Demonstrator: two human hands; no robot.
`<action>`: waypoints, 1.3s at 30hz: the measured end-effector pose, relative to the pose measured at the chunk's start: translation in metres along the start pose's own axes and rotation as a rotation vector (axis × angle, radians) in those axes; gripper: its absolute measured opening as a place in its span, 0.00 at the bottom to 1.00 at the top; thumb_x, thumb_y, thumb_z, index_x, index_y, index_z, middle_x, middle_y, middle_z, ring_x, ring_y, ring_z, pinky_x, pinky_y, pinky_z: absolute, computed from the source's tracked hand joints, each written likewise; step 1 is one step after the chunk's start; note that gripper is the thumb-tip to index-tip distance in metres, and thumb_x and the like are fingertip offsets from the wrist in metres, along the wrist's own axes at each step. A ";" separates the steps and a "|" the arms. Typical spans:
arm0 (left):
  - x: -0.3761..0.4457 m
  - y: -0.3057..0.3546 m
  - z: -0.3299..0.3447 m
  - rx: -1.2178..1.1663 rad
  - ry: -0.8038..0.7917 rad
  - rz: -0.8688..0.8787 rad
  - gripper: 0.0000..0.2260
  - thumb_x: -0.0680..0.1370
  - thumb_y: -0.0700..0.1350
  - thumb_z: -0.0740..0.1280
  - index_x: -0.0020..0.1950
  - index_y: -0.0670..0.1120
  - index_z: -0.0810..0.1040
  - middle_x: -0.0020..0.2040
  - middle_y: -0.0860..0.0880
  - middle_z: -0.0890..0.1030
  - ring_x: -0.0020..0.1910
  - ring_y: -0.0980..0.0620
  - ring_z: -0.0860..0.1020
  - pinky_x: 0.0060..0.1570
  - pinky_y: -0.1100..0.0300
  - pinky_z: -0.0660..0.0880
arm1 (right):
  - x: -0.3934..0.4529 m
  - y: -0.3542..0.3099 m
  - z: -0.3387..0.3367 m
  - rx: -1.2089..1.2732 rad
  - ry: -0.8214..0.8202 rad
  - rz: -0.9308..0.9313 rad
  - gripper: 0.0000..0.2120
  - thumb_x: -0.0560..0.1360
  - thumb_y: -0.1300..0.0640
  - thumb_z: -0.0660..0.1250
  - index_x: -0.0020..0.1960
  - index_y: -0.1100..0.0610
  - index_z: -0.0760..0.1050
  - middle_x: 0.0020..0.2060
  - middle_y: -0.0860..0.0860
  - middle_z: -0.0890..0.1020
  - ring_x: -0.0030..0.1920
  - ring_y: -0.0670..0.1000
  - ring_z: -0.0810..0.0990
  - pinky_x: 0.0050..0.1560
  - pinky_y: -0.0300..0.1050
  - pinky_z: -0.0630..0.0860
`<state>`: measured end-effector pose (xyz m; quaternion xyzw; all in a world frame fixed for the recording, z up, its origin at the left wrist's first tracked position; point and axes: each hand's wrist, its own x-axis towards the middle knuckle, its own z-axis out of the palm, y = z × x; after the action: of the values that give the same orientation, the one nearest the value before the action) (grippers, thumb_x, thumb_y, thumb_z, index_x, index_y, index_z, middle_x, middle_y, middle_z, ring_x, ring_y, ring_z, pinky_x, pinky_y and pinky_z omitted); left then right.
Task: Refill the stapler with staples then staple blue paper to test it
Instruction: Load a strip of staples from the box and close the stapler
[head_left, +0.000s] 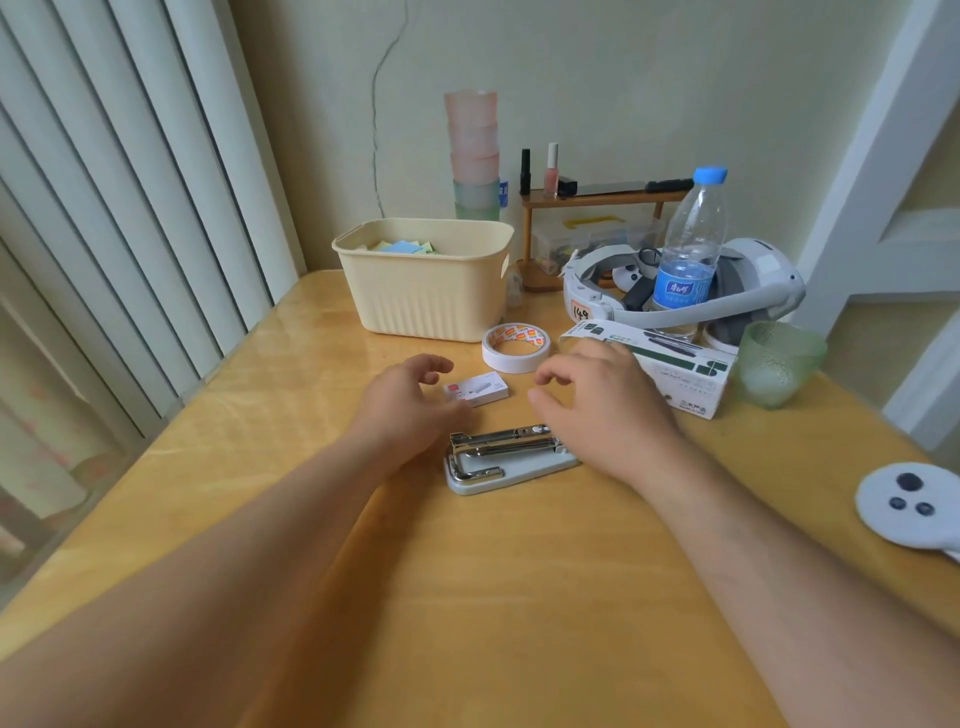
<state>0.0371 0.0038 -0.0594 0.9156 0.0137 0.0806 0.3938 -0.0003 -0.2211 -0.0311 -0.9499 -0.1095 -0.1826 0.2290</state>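
A pale grey stapler (511, 457) with a metal top lies on the wooden table (467, 597), between my forearms. Just beyond it sits a small white staple box (480, 391). My left hand (410, 410) hovers left of the box with fingers curled apart, its thumb near the box's left end. My right hand (602, 405) hovers right of the box, above the stapler's far end, fingers spread and holding nothing. Blue and green paper sheets (402, 247) lie inside a cream plastic basket (431, 291) at the back.
A tape roll (516, 347) and a white-green carton (670, 364) lie beyond my hands. A water bottle (688, 260), a headset (748, 291) and a green glass (776, 361) stand at the right. A white controller (906, 501) rests at the right edge. Stacked cups (474, 156) stand behind the basket.
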 end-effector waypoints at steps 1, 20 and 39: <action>0.004 0.000 0.001 0.078 0.007 0.013 0.29 0.68 0.57 0.78 0.68 0.57 0.79 0.60 0.54 0.81 0.54 0.49 0.80 0.51 0.56 0.76 | -0.001 0.001 0.003 0.000 0.032 -0.007 0.10 0.75 0.43 0.64 0.52 0.43 0.80 0.48 0.43 0.77 0.56 0.51 0.72 0.55 0.50 0.74; -0.038 0.012 -0.040 -0.416 -0.033 0.285 0.20 0.68 0.40 0.83 0.57 0.51 0.86 0.50 0.47 0.87 0.40 0.52 0.85 0.38 0.61 0.79 | -0.008 -0.015 0.009 0.118 0.056 -0.233 0.35 0.75 0.43 0.70 0.78 0.43 0.59 0.68 0.45 0.71 0.69 0.48 0.67 0.68 0.47 0.67; -0.064 0.012 -0.041 -0.993 -0.263 0.051 0.11 0.67 0.42 0.77 0.49 0.48 0.88 0.44 0.44 0.88 0.44 0.48 0.86 0.45 0.59 0.82 | -0.016 -0.014 0.001 0.175 0.251 -0.429 0.24 0.63 0.54 0.83 0.58 0.55 0.83 0.52 0.49 0.82 0.54 0.54 0.80 0.55 0.51 0.77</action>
<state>-0.0332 0.0192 -0.0317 0.6205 -0.0981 -0.0287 0.7775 -0.0183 -0.2108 -0.0325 -0.8514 -0.2944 -0.3333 0.2780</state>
